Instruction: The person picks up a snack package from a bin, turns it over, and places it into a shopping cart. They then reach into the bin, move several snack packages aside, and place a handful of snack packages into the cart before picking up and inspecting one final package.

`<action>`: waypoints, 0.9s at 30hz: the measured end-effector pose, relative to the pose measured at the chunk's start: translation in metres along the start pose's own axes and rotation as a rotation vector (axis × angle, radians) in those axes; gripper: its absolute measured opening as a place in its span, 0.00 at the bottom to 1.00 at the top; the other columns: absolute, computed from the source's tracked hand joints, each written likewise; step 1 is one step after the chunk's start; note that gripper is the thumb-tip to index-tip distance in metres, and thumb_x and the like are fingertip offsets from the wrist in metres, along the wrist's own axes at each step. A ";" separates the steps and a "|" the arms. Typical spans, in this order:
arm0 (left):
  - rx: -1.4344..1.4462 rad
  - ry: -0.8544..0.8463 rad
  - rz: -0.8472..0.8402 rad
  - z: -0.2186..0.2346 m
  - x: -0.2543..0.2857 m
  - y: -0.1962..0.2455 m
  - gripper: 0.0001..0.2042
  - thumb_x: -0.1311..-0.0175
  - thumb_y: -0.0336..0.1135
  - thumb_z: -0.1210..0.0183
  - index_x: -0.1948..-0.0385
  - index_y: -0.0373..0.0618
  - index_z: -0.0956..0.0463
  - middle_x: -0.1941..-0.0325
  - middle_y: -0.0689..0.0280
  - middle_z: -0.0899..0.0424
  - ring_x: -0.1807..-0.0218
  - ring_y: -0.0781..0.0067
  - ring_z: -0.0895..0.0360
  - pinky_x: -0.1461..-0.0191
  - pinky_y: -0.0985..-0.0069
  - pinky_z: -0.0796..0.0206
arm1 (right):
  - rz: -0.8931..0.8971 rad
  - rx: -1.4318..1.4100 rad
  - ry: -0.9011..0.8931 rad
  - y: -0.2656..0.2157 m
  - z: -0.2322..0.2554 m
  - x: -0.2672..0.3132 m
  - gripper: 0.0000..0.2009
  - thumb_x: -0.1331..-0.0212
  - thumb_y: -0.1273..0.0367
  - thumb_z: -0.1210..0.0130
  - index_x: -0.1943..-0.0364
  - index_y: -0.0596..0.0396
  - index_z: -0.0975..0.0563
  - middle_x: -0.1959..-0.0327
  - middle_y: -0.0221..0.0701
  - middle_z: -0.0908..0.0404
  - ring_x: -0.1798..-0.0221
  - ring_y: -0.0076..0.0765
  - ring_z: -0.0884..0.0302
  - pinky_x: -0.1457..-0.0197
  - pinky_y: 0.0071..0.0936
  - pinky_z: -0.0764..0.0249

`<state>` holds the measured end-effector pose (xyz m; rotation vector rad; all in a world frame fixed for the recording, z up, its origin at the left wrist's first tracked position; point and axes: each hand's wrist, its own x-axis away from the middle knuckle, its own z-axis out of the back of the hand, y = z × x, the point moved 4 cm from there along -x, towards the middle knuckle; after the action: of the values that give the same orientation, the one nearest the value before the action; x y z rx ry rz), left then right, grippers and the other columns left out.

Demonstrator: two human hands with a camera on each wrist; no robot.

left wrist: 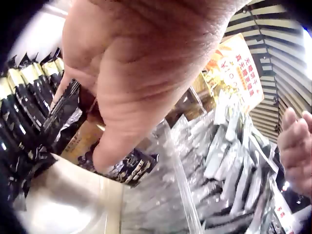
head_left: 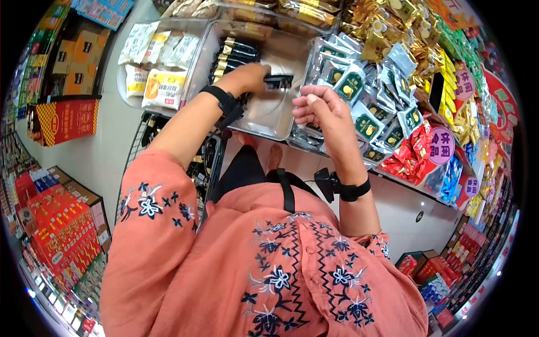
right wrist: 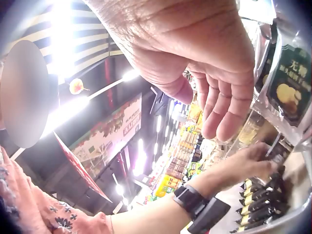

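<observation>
Shop aisle, head view: clear plastic bin (head_left: 269, 115) among snack displays, with a row of black-and-gold packets (head_left: 227, 59) inside.
Left hand (head_left: 250, 78), head view: pinching a black packet (head_left: 279, 82) in or just above the bin.
Right hand (head_left: 325, 109), head view: relaxed, holding nothing, near green-and-silver sachets (head_left: 351, 84).
Wrapper, left wrist view: glossy, crinkled; probably light, slippery, contents perhaps brittle.
Best hold, right wrist view: likely gently across each packet's middle.

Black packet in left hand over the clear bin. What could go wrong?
The black packet could slip: its end juts past the left hand. That hand, close to the row of black packets, might knock some askew. The right hand, near the heaped silver packets, could perhaps nudge one into the clear bin.
</observation>
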<state>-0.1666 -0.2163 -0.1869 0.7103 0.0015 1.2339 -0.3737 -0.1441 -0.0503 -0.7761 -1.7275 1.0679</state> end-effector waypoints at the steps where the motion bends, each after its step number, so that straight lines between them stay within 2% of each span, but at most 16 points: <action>1: 0.005 0.096 -0.041 0.011 -0.012 -0.006 0.21 0.46 0.37 0.36 0.51 0.41 0.24 0.54 0.48 0.19 0.48 0.45 0.23 0.44 0.59 0.30 | -0.002 -0.001 -0.002 -0.001 0.000 -0.001 0.13 0.30 0.68 0.53 0.49 0.61 0.27 0.57 0.37 0.18 0.59 0.27 0.19 0.56 0.25 0.23; 3: 0.054 0.279 -0.027 0.029 -0.029 -0.010 0.22 0.42 0.37 0.36 0.47 0.42 0.27 0.50 0.48 0.21 0.46 0.45 0.24 0.42 0.58 0.31 | -0.011 -0.012 -0.003 0.000 -0.001 0.000 0.13 0.30 0.67 0.53 0.48 0.61 0.27 0.57 0.37 0.19 0.59 0.27 0.19 0.55 0.25 0.23; 4: 0.066 0.304 -0.036 0.034 -0.041 -0.010 0.23 0.42 0.38 0.36 0.45 0.42 0.28 0.46 0.49 0.23 0.43 0.45 0.26 0.40 0.58 0.33 | -0.013 -0.025 -0.004 0.003 0.000 0.000 0.13 0.30 0.67 0.53 0.48 0.61 0.27 0.56 0.36 0.19 0.59 0.27 0.19 0.55 0.25 0.23; 5: 0.103 0.272 -0.039 0.035 -0.055 -0.011 0.22 0.42 0.38 0.37 0.47 0.42 0.27 0.47 0.50 0.22 0.42 0.45 0.26 0.39 0.59 0.33 | -0.017 -0.036 -0.004 0.006 0.000 0.000 0.13 0.30 0.67 0.52 0.48 0.61 0.27 0.56 0.36 0.19 0.59 0.27 0.20 0.55 0.25 0.23; 7: 0.013 0.363 -0.060 0.029 -0.071 -0.007 0.20 0.42 0.36 0.38 0.48 0.42 0.26 0.50 0.52 0.20 0.43 0.46 0.25 0.40 0.58 0.32 | -0.029 -0.033 0.007 0.008 0.000 0.003 0.14 0.30 0.67 0.52 0.48 0.62 0.27 0.57 0.37 0.19 0.59 0.29 0.19 0.54 0.26 0.21; 10: -0.104 0.299 -0.070 0.020 -0.089 -0.012 0.19 0.43 0.35 0.39 0.50 0.43 0.25 0.52 0.53 0.18 0.45 0.48 0.24 0.42 0.57 0.31 | -0.046 -0.040 0.014 0.016 0.004 0.006 0.13 0.30 0.67 0.51 0.48 0.62 0.27 0.57 0.37 0.19 0.59 0.28 0.20 0.53 0.26 0.22; 13: -0.192 0.293 -0.131 0.014 -0.085 -0.012 0.23 0.44 0.36 0.36 0.46 0.42 0.27 0.50 0.49 0.20 0.47 0.46 0.24 0.43 0.56 0.31 | -0.046 -0.054 0.021 0.023 0.008 0.007 0.13 0.30 0.67 0.51 0.48 0.61 0.27 0.57 0.36 0.19 0.59 0.27 0.20 0.53 0.25 0.22; 14: -0.281 0.335 -0.177 0.014 -0.081 -0.010 0.20 0.44 0.34 0.38 0.48 0.44 0.26 0.51 0.52 0.19 0.47 0.48 0.23 0.45 0.57 0.30 | -0.048 -0.064 0.021 0.023 0.008 0.007 0.13 0.30 0.67 0.51 0.48 0.61 0.27 0.57 0.36 0.19 0.58 0.27 0.20 0.53 0.25 0.22; 17: -0.431 0.358 -0.173 0.007 -0.080 -0.010 0.18 0.44 0.33 0.40 0.50 0.46 0.25 0.53 0.55 0.19 0.48 0.50 0.22 0.48 0.57 0.29 | -0.058 -0.081 0.018 0.025 0.007 0.007 0.13 0.30 0.67 0.52 0.48 0.60 0.27 0.57 0.36 0.19 0.58 0.27 0.20 0.54 0.25 0.22; 18: -0.474 0.423 -0.215 0.006 -0.078 -0.008 0.15 0.41 0.32 0.44 0.51 0.48 0.25 0.53 0.57 0.18 0.49 0.54 0.21 0.50 0.60 0.30 | -0.059 -0.081 0.015 0.025 0.006 0.007 0.13 0.29 0.67 0.52 0.48 0.60 0.27 0.57 0.35 0.20 0.59 0.27 0.20 0.55 0.25 0.22; 22: -0.549 0.394 -0.158 -0.001 -0.084 -0.003 0.13 0.37 0.32 0.50 0.52 0.50 0.24 0.54 0.59 0.18 0.48 0.57 0.21 0.50 0.62 0.31 | -0.065 -0.070 0.008 0.024 0.003 0.006 0.12 0.29 0.67 0.52 0.48 0.60 0.28 0.57 0.35 0.20 0.59 0.27 0.20 0.55 0.25 0.22; 25: -0.674 0.349 -0.159 -0.005 -0.083 -0.001 0.12 0.38 0.32 0.49 0.53 0.50 0.23 0.54 0.60 0.18 0.47 0.58 0.22 0.49 0.62 0.33 | -0.089 -0.068 0.011 0.026 0.000 0.007 0.12 0.29 0.67 0.52 0.48 0.60 0.28 0.57 0.35 0.20 0.59 0.27 0.20 0.55 0.25 0.23; 27: -0.693 0.386 -0.175 -0.006 -0.080 0.001 0.11 0.39 0.32 0.48 0.55 0.51 0.23 0.53 0.61 0.18 0.45 0.58 0.23 0.49 0.62 0.34 | -0.098 -0.074 0.002 0.029 -0.002 0.007 0.12 0.30 0.67 0.52 0.48 0.59 0.28 0.57 0.35 0.20 0.59 0.27 0.20 0.56 0.25 0.23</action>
<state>-0.1985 -0.2820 -0.2207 -0.1312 -0.0431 1.0879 -0.3730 -0.1255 -0.0732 -0.7302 -1.7932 0.9410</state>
